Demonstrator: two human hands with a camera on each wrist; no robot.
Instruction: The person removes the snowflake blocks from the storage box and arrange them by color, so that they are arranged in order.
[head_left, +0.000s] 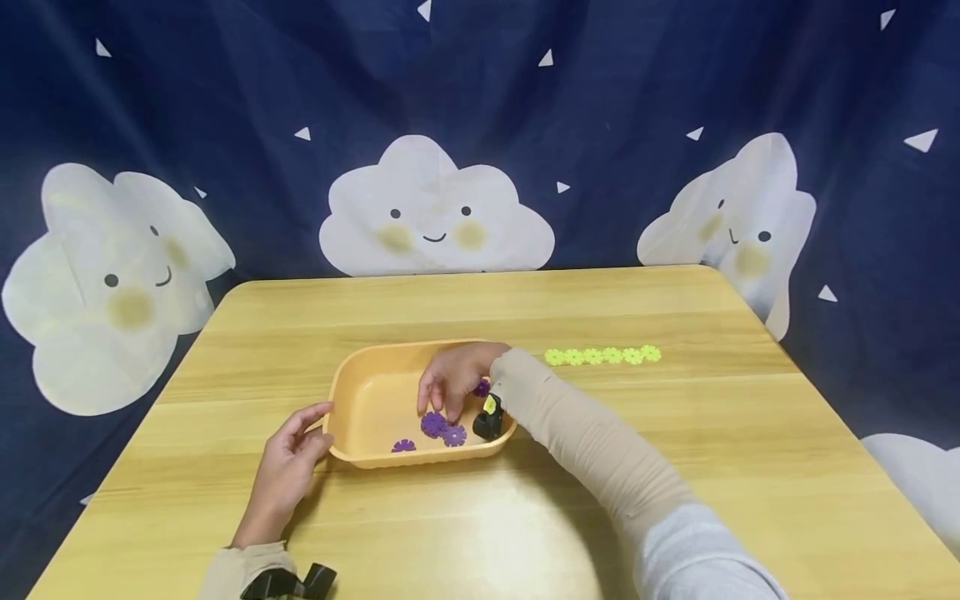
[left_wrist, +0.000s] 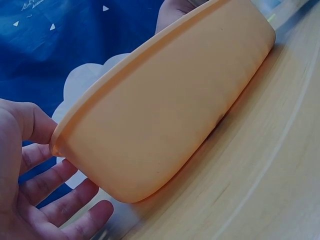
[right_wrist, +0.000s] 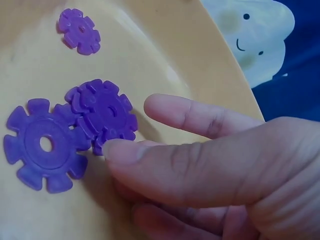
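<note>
My left hand (head_left: 288,458) grips the left end of an orange plastic basin (head_left: 360,400), thumb on the rim and fingers below it in the left wrist view. Inside the basin reaches my right hand (head_left: 459,375), fingers pointing down at purple flower-shaped plastic discs (head_left: 433,424). In the right wrist view the thumb tip meets the edge of a small overlapping pile of discs (right_wrist: 102,112), while the forefinger reaches out beside it. A lighter purple disc (right_wrist: 30,142) leans against that pile. Another disc (right_wrist: 80,32) lies apart. One more purple disc (head_left: 481,387) shows beside the right wrist.
Right of the basin, a straight row of linked yellow-green flower discs (head_left: 603,356) lies on the wooden table (head_left: 750,467). A dark blue curtain (head_left: 615,100) with smiling clouds hangs behind the table's far edge.
</note>
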